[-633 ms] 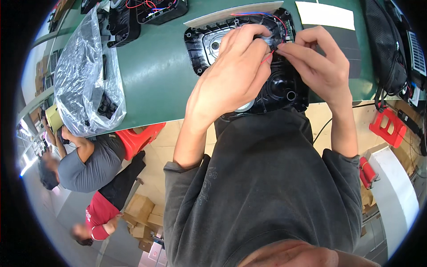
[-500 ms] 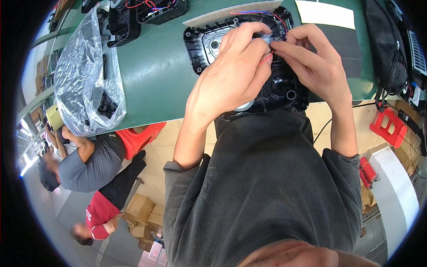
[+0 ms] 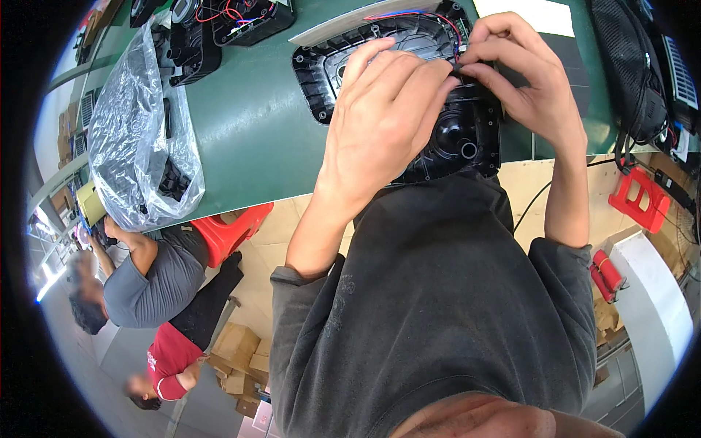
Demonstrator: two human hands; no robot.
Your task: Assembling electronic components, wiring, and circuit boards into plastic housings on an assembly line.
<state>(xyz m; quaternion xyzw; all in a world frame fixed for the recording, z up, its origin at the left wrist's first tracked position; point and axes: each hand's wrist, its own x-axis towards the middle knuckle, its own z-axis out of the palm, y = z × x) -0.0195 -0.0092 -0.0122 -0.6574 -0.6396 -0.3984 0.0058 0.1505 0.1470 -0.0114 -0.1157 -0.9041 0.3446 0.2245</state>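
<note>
A black plastic housing (image 3: 489, 139) with ribs and screw posts lies at the table's near edge, partly hidden under my hands. Red and blue wires (image 3: 431, 14) run along its far edge and down toward my fingertips. My left hand (image 3: 387, 109) reaches over the housing, thumb and forefinger pinched together at its right half. Facing it, my right hand (image 3: 529, 80) pinches with thumb and forefinger, the tips of both hands almost meeting. Something small and dark sits between the fingertips, too small to make out.
On the green table (image 3: 248, 117) a clear plastic bag (image 3: 131, 139) of black parts lies left, with black housings (image 3: 252, 25) behind it. A white sheet (image 3: 526, 16) and a black bag (image 3: 631, 73) are at right. Two people and a red stool (image 3: 237, 230) are at lower left.
My left hand's fingers have come together more, and the red wire end beside its thumb is now out of sight. The view has shifted slightly; both hands stay over the housing.
</note>
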